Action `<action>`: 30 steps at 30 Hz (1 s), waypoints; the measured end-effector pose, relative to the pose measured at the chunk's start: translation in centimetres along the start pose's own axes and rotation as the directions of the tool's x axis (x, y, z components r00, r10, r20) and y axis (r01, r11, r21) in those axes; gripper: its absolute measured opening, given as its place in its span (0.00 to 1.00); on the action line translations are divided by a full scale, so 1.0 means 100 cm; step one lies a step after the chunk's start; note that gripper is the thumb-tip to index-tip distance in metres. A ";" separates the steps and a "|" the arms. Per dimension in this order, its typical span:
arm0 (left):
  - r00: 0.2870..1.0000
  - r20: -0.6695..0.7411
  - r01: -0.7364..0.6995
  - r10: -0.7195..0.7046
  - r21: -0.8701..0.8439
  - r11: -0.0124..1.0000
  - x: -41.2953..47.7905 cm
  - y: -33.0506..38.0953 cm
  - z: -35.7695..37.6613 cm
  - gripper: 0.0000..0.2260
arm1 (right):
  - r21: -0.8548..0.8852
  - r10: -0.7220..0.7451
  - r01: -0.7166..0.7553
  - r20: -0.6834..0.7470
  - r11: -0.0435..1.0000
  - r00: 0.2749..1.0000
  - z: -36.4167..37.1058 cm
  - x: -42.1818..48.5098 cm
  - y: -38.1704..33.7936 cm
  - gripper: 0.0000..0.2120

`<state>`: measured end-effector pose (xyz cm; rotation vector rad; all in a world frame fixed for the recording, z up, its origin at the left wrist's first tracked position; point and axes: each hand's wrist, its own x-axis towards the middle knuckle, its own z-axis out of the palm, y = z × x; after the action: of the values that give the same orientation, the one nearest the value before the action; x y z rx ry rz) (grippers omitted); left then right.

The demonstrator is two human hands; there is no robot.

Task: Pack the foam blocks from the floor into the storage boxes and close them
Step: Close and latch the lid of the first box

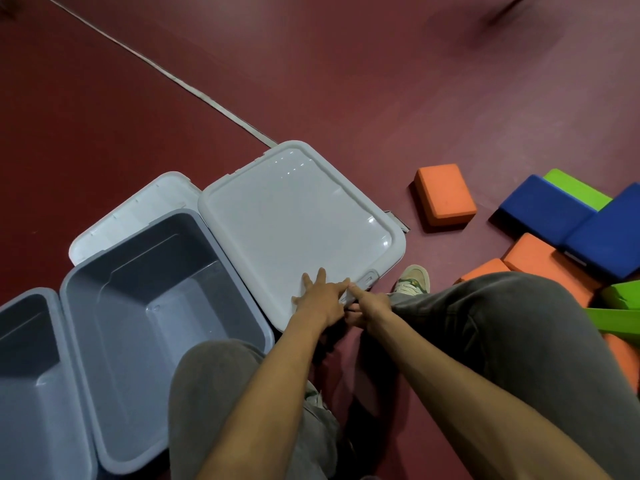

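Storage boxes [86,323], three, one lidded; left hand [322,299] flat on lid [294,216], right hand [372,308] unclear

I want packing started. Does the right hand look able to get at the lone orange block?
Probably yes: the right hand is at the latch, and past the box corner only bare floor leads to the orange block.

Just left of the closed storage box [298,220] stands an open storage box [156,306], with its lid [131,209] lying behind it. A second open box [27,375] sits further left. Right of the closed storage box lies a single foam block [445,194], and a pile of foam blocks [571,237] lies further right.
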<state>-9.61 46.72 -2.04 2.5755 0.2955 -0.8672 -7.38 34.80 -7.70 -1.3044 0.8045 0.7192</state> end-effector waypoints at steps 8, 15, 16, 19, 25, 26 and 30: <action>0.999 -0.039 -0.022 0.024 0.061 0.998 -0.007 0.000 -0.003 0.22 | -0.133 0.020 -0.021 -0.007 0.991 1.000 -0.004 -0.014 -0.026 0.12; 0.997 -0.071 0.016 -0.016 -0.001 1.000 0.004 -0.009 -0.032 0.26 | -0.349 -0.221 0.142 -0.199 0.926 0.955 0.011 -0.014 -0.051 0.06; 0.996 -0.077 0.038 -0.040 -0.028 0.999 0.005 -0.012 -0.034 0.26 | -0.371 -0.251 0.164 -0.201 0.914 0.947 0.014 -0.014 -0.055 0.06; 0.991 -0.078 0.101 -0.107 -0.078 0.992 0.011 -0.022 -0.042 0.27 | -0.440 -0.277 0.212 -0.089 0.873 0.957 0.030 -0.027 -0.069 0.08; 0.987 -0.090 0.127 -0.136 -0.101 0.987 0.031 -0.044 -0.075 0.29 | -0.752 -0.516 0.413 0.113 0.514 0.849 0.062 -0.007 -0.091 0.07; 0.985 -0.107 0.122 -0.133 -0.106 0.987 0.035 -0.048 -0.081 0.30 | -0.792 -0.536 0.433 0.161 0.431 0.829 0.069 -0.007 -0.096 0.07; 0.971 -0.188 0.126 -0.149 -0.131 0.983 0.049 -0.065 -0.094 0.31 | -0.854 -0.526 0.495 0.349 0.162 0.775 0.102 -0.007 -0.115 0.11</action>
<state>-2.86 57.06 -0.25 2.5561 0.5724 -0.6192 2.86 43.37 -0.05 -2.4865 -0.2371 0.5598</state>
